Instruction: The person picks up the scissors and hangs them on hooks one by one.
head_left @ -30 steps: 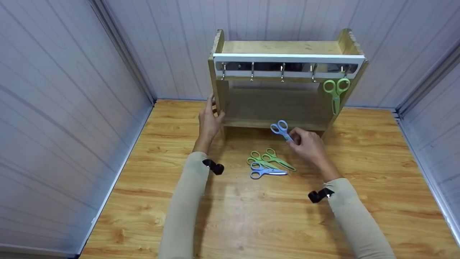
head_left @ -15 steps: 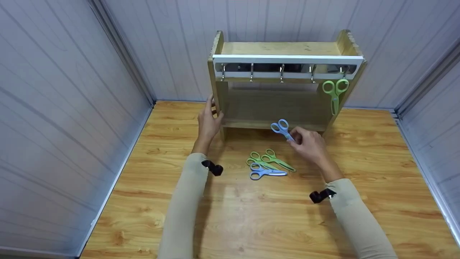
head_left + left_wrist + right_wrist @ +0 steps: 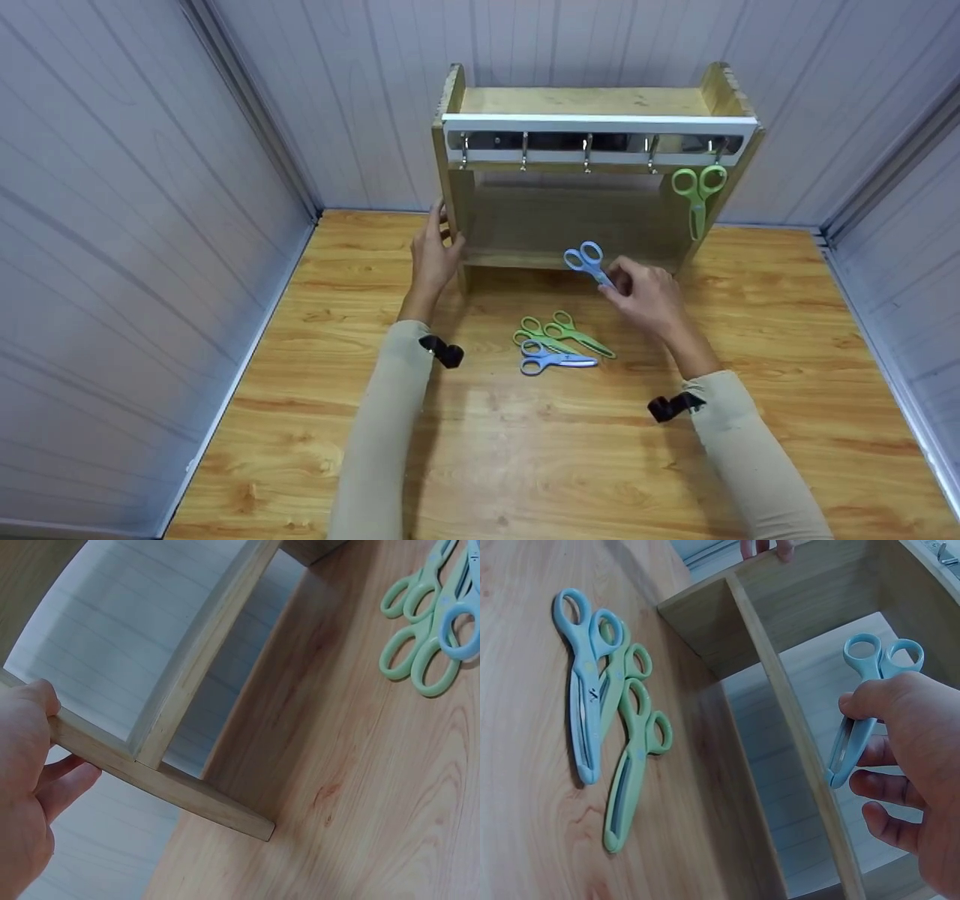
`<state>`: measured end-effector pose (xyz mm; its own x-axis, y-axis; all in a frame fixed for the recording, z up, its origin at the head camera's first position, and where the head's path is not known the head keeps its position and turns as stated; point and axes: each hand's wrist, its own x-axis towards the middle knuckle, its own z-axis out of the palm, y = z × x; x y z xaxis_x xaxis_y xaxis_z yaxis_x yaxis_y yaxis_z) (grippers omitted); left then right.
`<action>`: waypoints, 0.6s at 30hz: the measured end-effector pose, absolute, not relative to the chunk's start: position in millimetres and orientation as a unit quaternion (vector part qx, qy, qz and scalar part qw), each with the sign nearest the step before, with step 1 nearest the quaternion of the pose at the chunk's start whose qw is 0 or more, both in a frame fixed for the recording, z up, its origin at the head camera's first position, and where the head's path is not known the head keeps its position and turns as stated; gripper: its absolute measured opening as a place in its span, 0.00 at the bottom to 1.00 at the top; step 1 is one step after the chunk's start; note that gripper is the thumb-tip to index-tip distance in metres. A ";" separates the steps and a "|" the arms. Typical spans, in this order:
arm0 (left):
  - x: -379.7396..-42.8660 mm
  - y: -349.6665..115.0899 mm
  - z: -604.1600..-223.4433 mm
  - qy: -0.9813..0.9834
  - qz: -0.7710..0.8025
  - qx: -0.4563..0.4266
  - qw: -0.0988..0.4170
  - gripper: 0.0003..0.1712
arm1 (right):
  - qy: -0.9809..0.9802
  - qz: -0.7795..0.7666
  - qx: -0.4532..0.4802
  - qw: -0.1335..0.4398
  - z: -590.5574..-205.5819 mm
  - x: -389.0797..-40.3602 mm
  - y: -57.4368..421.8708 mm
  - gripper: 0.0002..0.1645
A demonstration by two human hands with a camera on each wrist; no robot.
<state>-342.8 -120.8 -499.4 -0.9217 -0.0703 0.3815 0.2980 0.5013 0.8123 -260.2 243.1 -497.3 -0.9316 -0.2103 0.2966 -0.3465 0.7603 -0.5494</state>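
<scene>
pinching a pair of blue scissors [image 3: 596, 271] below the loops, thumb against fingers, with the right grip [image 3: 651, 296]; leaving both loops bare of fingers, in front of the lower part of the wooden rack [image 3: 577, 101] and beneath the hook rail [image 3: 555, 122]. clamping the left grip [image 3: 433, 255] on the rack's left side panel, presumably for steadiness. judging by the green scissors [image 3: 697, 204] hung by one loop from the rightmost hook, probably at the carrying step of a hanging job, short of contact with any hook. unable to tell touching from mere overlap between blade tips and shelf edge in the right wrist view. next, likely calling for a lift toward a bare hook, perhaps the fourth hook from the left [image 3: 652, 157], then for turning a loop to face its tip and easing it over before loosening the pinch. leaving for later, overlapping on the bench [image 3: 495, 450], two green pairs [image 3: 583, 337] and another blue pair [image 3: 559, 360].
</scene>
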 end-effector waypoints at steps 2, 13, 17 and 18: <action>-342.7 -121.3 -499.5 -0.844 -0.499 -0.068 0.184 0.41 | -0.932 0.309 0.151 0.112 -495.2 -260.2 242.8 0.12; -343.8 -122.1 -500.9 -0.847 -0.489 -0.075 0.195 0.41 | -0.928 0.307 0.168 0.131 -483.8 -259.2 245.5 0.11; -343.8 -122.2 -501.2 -0.848 -0.487 -0.075 0.196 0.40 | -0.926 0.307 0.169 0.140 -479.0 -259.4 247.7 0.10; -343.6 -122.1 -501.2 -0.848 -0.488 -0.073 0.195 0.40 | -0.925 0.308 0.169 0.142 -478.1 -259.9 248.2 0.10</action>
